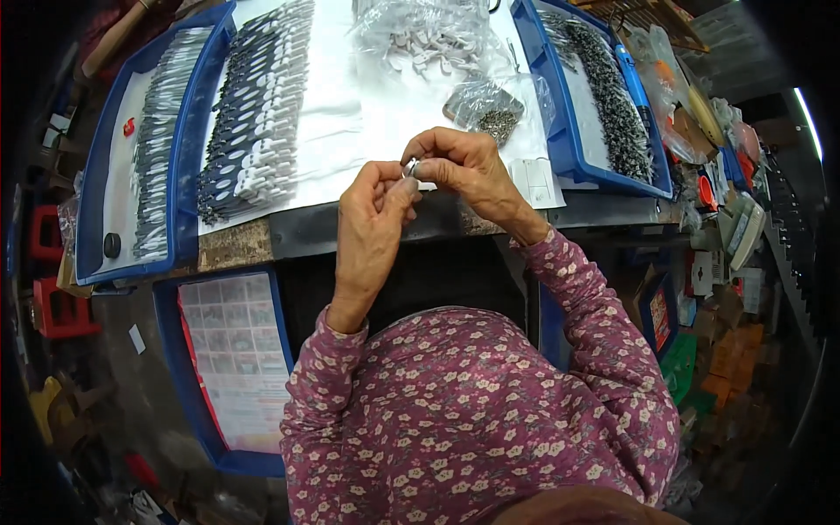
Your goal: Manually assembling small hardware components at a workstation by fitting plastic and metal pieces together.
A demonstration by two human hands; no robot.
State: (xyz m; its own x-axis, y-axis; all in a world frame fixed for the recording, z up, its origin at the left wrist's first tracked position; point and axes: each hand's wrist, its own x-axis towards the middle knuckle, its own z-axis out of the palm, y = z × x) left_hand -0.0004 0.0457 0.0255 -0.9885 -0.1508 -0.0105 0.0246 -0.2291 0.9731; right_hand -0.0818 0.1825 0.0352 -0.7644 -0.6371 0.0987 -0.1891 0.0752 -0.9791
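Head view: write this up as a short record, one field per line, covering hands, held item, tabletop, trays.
left hand: fingertips pinched at the small piece
right hand: thumb and fingers at the same piece, close to the left fingertips
held item: small piece, mostly hidden by fingers; detail too small to tell
tabletop: white sheet; rows of black-and-white parts; clear bag with pale parts; small metal parts in clear plastic
left tray: blue, slender parts
right tray: blue, many dark parts
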